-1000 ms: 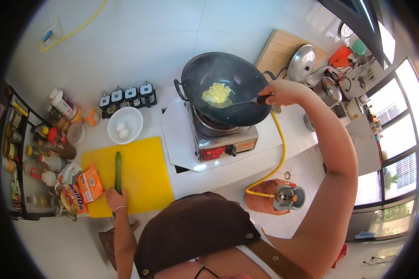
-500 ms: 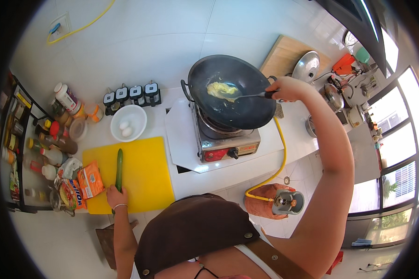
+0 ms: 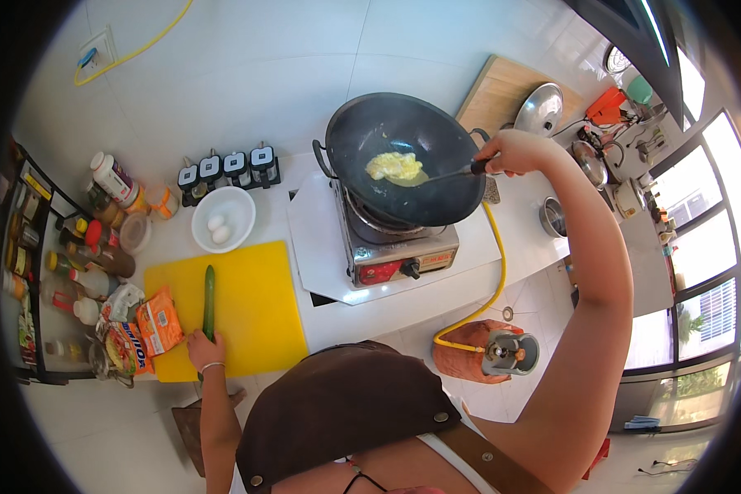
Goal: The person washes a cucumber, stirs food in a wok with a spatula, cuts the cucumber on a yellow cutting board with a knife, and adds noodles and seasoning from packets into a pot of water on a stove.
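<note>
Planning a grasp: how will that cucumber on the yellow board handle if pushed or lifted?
The cucumber is long and round, so it probably rolls sideways if nudged. It lies straight, likely stiff. Its skin may be slick. The left hand touches its near end on the yellow cutting board.

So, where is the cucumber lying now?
In the head view, the cucumber lies lengthwise on the yellow cutting board at the left, its near end by the left hand, below the egg bowl.

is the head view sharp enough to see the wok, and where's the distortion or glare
Head view: the wok and egg are sharp and evenly lit; fisheye bends the counter edges near the black rim; the windows at right are bright, slightly washed out.
</note>
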A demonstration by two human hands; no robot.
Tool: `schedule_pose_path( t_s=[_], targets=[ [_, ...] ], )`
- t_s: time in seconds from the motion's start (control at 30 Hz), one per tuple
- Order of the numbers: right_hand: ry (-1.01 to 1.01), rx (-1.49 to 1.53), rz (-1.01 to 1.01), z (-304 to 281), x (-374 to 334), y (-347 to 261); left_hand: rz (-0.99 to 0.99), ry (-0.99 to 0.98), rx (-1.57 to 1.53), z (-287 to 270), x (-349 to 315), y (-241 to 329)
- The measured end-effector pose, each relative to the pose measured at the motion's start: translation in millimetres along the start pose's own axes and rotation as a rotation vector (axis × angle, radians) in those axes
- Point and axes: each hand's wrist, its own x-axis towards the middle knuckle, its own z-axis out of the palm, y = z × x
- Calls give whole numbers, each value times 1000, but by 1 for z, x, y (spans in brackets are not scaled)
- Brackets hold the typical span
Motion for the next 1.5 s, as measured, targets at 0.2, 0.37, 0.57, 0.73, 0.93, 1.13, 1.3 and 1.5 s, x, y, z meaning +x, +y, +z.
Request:
schedule_pose_path(
  t_s=[0.2, 0.37, 0.57, 0.73, 0.93, 1.13, 1.3, 1.5],
  targets=[
    [146, -7, -86, -19, 6, -11, -3, 21, -4, 3, -2, -5],
    [179, -90, -183, 13, 30, 0, -4, 6, -12, 1, 1, -1],
    [338, -465, -175, 0, -26, -2, -5, 3, 3, 3, -2, -5],
    [554, -830, -15, 69, -34, 6, -1, -2, 14, -1, -1, -1],
    [610, -730, 85, 134, -37, 5, 1, -24, 13, -2, 0, -1],
    [531, -252, 86, 168, -29, 36, 1, -37, 18, -2, 1, -1],
    [663, -318, 152, 189, -45, 26, 12, -3, 12, 2, -2, -5],
    [861, -267, 223, 250, -49, 22, 2, -27, 29, -3, -1, 0]
  ],
)
